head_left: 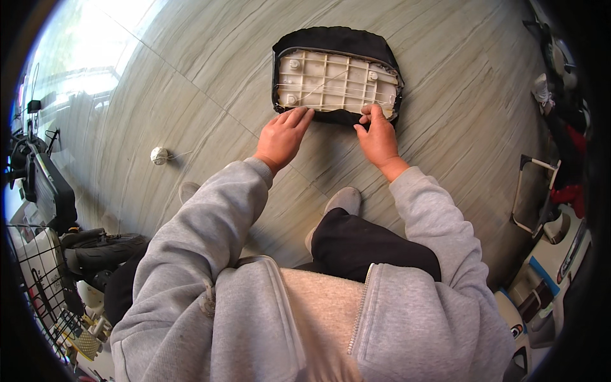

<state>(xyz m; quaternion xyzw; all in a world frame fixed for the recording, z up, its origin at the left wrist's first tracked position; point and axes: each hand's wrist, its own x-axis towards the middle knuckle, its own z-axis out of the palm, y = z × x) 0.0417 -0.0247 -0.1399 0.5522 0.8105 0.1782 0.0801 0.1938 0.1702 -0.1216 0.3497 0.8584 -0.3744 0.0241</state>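
Observation:
A seat pad lies upside down on the floor, its black cover (334,37) folded round a ribbed, off-white plastic base (321,79). Thin white string (312,87) crosses the base from side to side, with one length slanting over it. My left hand (284,137) is closed on the near left edge of the cover, fingers together and thumb hidden. At the near right corner, my right hand (380,135) has its fingers curled in a pinch where the string reaches the fingertips; the exact grip is partly hidden.
A ball of white string (159,155) with a loose end rests on the floor to the left. A black wire basket (39,280) and a black tyre (105,253) stand at the lower left. A metal-framed object (536,194) and pale plastic parts (566,248) line the right side.

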